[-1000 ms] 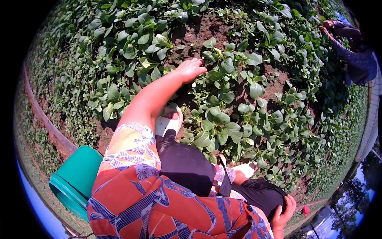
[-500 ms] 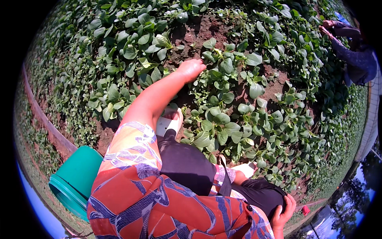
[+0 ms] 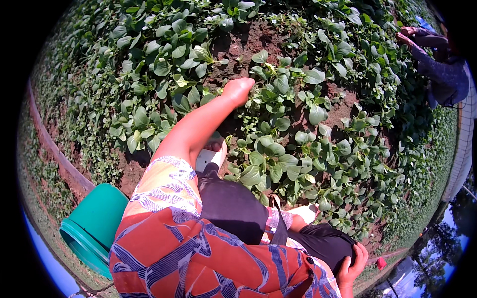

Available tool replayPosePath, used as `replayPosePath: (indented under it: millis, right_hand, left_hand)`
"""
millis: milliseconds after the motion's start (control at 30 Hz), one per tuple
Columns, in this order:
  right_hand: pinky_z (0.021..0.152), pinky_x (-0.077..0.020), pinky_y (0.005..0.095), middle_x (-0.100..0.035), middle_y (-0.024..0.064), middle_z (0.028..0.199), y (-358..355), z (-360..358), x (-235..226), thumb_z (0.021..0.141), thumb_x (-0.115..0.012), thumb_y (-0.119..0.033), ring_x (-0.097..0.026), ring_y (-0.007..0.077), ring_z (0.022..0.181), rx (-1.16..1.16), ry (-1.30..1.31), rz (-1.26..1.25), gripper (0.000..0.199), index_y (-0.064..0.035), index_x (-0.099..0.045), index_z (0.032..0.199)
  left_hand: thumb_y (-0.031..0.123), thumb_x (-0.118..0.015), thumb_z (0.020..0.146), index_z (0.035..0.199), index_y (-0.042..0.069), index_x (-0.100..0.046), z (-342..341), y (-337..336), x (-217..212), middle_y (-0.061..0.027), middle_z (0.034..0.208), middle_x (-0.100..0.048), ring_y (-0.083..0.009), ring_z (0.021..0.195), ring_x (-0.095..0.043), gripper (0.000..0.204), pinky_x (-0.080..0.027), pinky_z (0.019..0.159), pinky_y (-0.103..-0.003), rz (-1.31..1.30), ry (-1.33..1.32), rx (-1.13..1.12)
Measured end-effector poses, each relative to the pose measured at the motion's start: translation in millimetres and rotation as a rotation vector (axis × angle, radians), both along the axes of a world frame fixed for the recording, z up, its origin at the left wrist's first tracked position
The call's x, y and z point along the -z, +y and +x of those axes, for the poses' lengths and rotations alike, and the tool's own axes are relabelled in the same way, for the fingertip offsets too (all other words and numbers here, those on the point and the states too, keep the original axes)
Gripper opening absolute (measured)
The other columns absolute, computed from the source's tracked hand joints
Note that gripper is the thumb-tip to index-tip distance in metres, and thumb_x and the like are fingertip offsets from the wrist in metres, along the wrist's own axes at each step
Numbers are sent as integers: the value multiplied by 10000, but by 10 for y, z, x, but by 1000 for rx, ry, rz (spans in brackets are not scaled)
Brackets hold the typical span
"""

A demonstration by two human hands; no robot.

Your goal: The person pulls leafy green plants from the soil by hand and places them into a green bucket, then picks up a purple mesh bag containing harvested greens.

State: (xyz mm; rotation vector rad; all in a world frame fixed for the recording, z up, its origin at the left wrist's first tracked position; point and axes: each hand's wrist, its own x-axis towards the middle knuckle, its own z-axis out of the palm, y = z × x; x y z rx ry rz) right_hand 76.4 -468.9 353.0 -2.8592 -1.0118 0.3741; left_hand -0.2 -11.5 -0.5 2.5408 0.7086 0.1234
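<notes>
My left hand (image 3: 238, 92) reaches out low among the leafy green plants, its fingers curled closed at the edge of a patch of bare soil (image 3: 248, 47). Leaves and the back of the hand hide the fingertips, so what they grip cannot be made out. Just right of it grows a broad-leaved plant (image 3: 281, 82) with small weeds (image 3: 254, 107) around its base. At the lower right, my right hand (image 3: 353, 265) rests on my dark-clad knee (image 3: 330, 243), thumb apart from the fingers and holding nothing.
A green bucket (image 3: 97, 213) lies tilted at my left, beside a long low border (image 3: 59, 156). My white shoes (image 3: 211, 156) stand among the plants. Another person (image 3: 444, 74) bends over the crop at the far right. A small red object (image 3: 381, 263) lies beyond my right hand.
My left hand has shifted very slightly left and down, staying closed by the same plant. My right hand keeps its place on the knee.
</notes>
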Motion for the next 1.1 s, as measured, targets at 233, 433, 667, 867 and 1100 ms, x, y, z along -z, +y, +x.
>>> replayPosePath:
  millis: [233,433,667,867,1100]
  right_hand:
    - [817,-335,395,-483,178,967,12,-2,-9,652,-451,-144,-445,318,904,-9,-8,-8,313,22,-500,912]
    - [846,-328,380,-479,176,989,32,-1,-30,653,-443,-117,-445,309,934,-9,10,-39,315,23,-494,930]
    - [860,-325,375,-477,173,994,48,-32,-46,653,-435,-102,-444,305,946,-3,19,-36,313,25,-491,934]
    - [859,-327,375,-480,169,990,80,-25,-48,653,-432,-97,-448,305,939,7,18,-51,308,22,-492,931]
    - [855,-330,373,-482,171,987,201,-39,-51,648,-433,-100,-449,303,941,7,43,-47,310,20,-496,927]
  left_hand:
    - [55,-577,633,891,45,-530,-165,342,41,-31,792,-603,-137,714,-560,263,-431,684,-257,-737,-413,-693]
    - [125,-534,678,924,104,-527,179,627,-192,-140,935,-550,-300,874,-535,247,-432,745,-370,-257,100,-578]
    - [50,-477,688,833,105,-521,223,396,-85,-98,912,-460,-278,850,-502,161,-435,691,-393,45,67,-330]
    - [46,-471,684,853,111,-506,114,481,143,-70,866,-517,-270,859,-508,184,-436,694,-370,49,-109,-279]
    - [145,-585,664,934,100,-492,182,606,117,-147,836,-576,-333,810,-538,289,-430,700,-392,-386,-251,-606]
